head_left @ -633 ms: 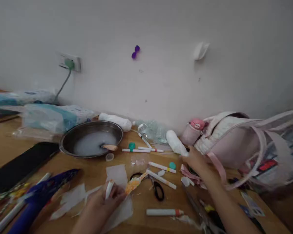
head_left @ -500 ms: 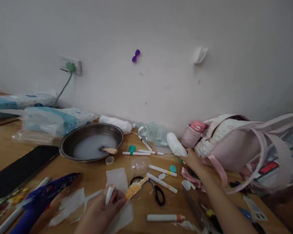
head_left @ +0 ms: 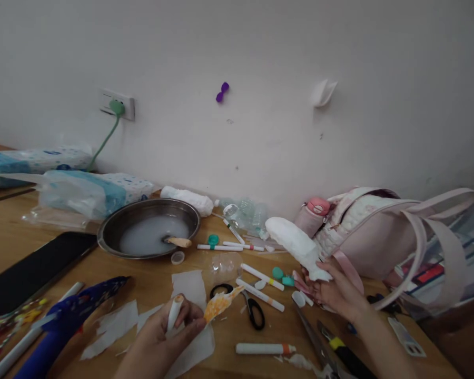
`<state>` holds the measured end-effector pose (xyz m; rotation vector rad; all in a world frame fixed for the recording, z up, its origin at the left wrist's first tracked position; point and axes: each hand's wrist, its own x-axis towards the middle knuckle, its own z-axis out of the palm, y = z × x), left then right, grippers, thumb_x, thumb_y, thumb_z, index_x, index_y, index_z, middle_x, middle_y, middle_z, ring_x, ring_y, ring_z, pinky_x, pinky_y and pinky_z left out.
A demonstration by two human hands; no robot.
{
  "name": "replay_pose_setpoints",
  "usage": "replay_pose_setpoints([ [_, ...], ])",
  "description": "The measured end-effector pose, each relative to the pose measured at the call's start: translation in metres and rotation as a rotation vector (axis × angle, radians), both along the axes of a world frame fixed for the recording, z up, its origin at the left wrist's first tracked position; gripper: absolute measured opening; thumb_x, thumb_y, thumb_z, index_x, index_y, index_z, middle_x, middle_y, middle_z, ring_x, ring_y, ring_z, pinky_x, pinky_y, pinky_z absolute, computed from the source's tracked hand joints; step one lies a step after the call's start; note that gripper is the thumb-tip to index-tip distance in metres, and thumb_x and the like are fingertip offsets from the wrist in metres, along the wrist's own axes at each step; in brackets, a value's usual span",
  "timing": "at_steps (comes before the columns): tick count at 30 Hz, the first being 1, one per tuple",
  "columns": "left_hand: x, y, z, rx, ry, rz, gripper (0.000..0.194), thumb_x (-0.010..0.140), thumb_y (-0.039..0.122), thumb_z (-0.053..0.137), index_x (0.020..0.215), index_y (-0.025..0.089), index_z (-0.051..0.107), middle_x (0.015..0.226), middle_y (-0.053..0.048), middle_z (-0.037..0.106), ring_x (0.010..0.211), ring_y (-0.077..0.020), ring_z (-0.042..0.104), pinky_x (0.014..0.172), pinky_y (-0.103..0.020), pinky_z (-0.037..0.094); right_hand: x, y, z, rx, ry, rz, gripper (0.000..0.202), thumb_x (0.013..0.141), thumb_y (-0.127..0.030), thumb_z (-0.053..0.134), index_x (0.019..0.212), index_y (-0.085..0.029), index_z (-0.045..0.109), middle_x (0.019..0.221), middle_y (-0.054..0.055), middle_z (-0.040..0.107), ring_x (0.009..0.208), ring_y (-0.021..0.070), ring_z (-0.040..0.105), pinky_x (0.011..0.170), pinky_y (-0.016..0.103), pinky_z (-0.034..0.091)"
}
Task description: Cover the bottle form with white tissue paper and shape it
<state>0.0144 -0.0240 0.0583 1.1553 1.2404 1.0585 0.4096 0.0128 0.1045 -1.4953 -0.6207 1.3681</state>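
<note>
Your right hand [head_left: 334, 289] grips the soft white tissue roll [head_left: 296, 245] by its low end, lifted off the wooden surface [head_left: 150, 284] and tilted up toward the wall. Your left hand [head_left: 169, 329] is closed around a small white paper-wrapped tube [head_left: 174, 311] with an orange painted scrap [head_left: 221, 302] stuck on it, just above the white paper sheets [head_left: 189, 287].

The roll looks squishy, so it could bend or slip because you only hold one end. It could bump the pink bottle [head_left: 311, 217] just beside it. The round metal bowl of cloudy water [head_left: 149, 227] is near; a wide swing could splash it. The black-handled scissors [head_left: 255, 310] lie between your hands, so mind your fingers.
</note>
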Motion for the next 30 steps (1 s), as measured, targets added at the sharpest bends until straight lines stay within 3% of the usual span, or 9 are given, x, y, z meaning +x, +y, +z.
replay_pose_setpoints([
  [4, -0.012, 0.010, 0.016, 0.052, 0.138, -0.086, 0.048, 0.077, 0.067, 0.078, 0.068, 0.034, 0.045, 0.088, 0.000, 0.078, 0.091, -0.0301, 0.066, 0.090, -0.039, 0.050, -0.005, -0.036, -0.014, 0.021, 0.101, 0.062, 0.053, 0.055, -0.042, 0.118, 0.090, -0.026, 0.081, 0.083, -0.002, 0.090, 0.074, 0.0173, 0.082, 0.072, 0.026, 0.066],
  [10, -0.019, 0.022, 0.050, 0.118, 0.471, -0.175, 0.040, 0.072, 0.074, 0.057, 0.063, 0.035, 0.052, 0.092, -0.011, 0.081, 0.105, -0.0409, 0.058, 0.101, -0.051, 0.038, -0.024, -0.057, -0.034, -0.204, 0.169, 0.296, 0.078, 0.024, -0.056, 0.125, 0.086, -0.023, 0.091, 0.083, 0.003, 0.092, 0.068, 0.0158, 0.083, 0.058, 0.022, 0.059],
  [12, -0.019, 0.022, 0.062, 0.105, 0.542, -0.271, 0.039, 0.072, 0.072, 0.052, 0.071, 0.034, 0.061, 0.099, -0.013, 0.082, 0.115, -0.0443, 0.056, 0.104, -0.052, 0.038, -0.029, -0.054, -0.043, -0.241, 0.159, 0.409, 0.077, 0.026, -0.059, 0.124, 0.082, -0.019, 0.089, 0.080, 0.005, 0.091, 0.066, 0.0162, 0.082, 0.056, 0.022, 0.057],
  [16, -0.013, 0.027, 0.072, 0.131, 0.688, -0.441, 0.033, 0.075, 0.063, 0.047, 0.082, 0.034, 0.061, 0.098, -0.010, 0.075, 0.118, -0.0430, 0.052, 0.107, -0.053, 0.038, -0.030, -0.041, -0.064, -0.255, 0.157, 0.604, 0.061, 0.051, -0.059, 0.118, 0.083, -0.019, 0.085, 0.080, 0.002, 0.087, 0.068, 0.0139, 0.076, 0.060, 0.023, 0.058],
  [19, -0.003, 0.037, 0.072, 0.160, 0.798, -0.515, 0.015, 0.096, 0.037, 0.060, 0.083, 0.031, 0.055, 0.099, -0.004, 0.075, 0.116, -0.0346, 0.064, 0.120, -0.056, 0.037, -0.024, -0.033, -0.079, -0.254, 0.135, 0.690, 0.047, 0.069, -0.051, 0.111, 0.090, -0.019, 0.084, 0.081, -0.001, 0.085, 0.069, 0.0153, 0.077, 0.061, 0.026, 0.060],
  [21, 0.004, 0.043, 0.069, 0.170, 0.863, -0.519, 0.027, 0.105, 0.019, 0.070, 0.083, 0.028, 0.057, 0.098, 0.000, 0.076, 0.112, -0.0294, 0.072, 0.127, -0.057, 0.039, -0.020, -0.030, -0.086, -0.250, 0.117, 0.715, 0.039, 0.077, -0.047, 0.106, 0.089, -0.020, 0.081, 0.079, -0.003, 0.082, 0.066, 0.0150, 0.075, 0.062, 0.027, 0.061],
  [23, 0.009, 0.048, 0.064, 0.196, 0.898, -0.504, 0.027, 0.107, 0.014, 0.077, 0.085, 0.025, 0.065, 0.096, 0.002, 0.078, 0.110, -0.0279, 0.077, 0.129, -0.058, 0.045, -0.017, -0.027, -0.089, -0.253, 0.105, 0.743, 0.037, 0.080, -0.048, 0.102, 0.089, -0.021, 0.079, 0.077, -0.003, 0.081, 0.065, 0.0150, 0.074, 0.060, 0.026, 0.058],
  [27, 0.011, 0.054, 0.054, 0.241, 0.813, -0.456, 0.015, 0.108, 0.033, 0.084, 0.102, 0.021, 0.079, 0.110, -0.002, 0.085, 0.111, -0.0288, 0.080, 0.116, -0.056, 0.061, -0.019, -0.026, -0.085, -0.261, 0.109, 0.782, 0.044, 0.075, -0.056, 0.102, 0.089, -0.021, 0.080, 0.077, -0.001, 0.082, 0.065, 0.0157, 0.073, 0.056, 0.026, 0.054],
  [30, 0.010, 0.057, 0.051, 0.245, 0.686, -0.410, 0.037, 0.108, 0.054, 0.085, 0.122, 0.021, 0.081, 0.129, -0.008, 0.085, 0.112, -0.0294, 0.081, 0.101, -0.051, 0.069, -0.023, -0.027, -0.079, -0.248, 0.121, 0.749, 0.044, 0.069, -0.053, 0.104, 0.090, -0.021, 0.082, 0.080, 0.000, 0.084, 0.068, 0.0155, 0.074, 0.063, 0.027, 0.059],
])
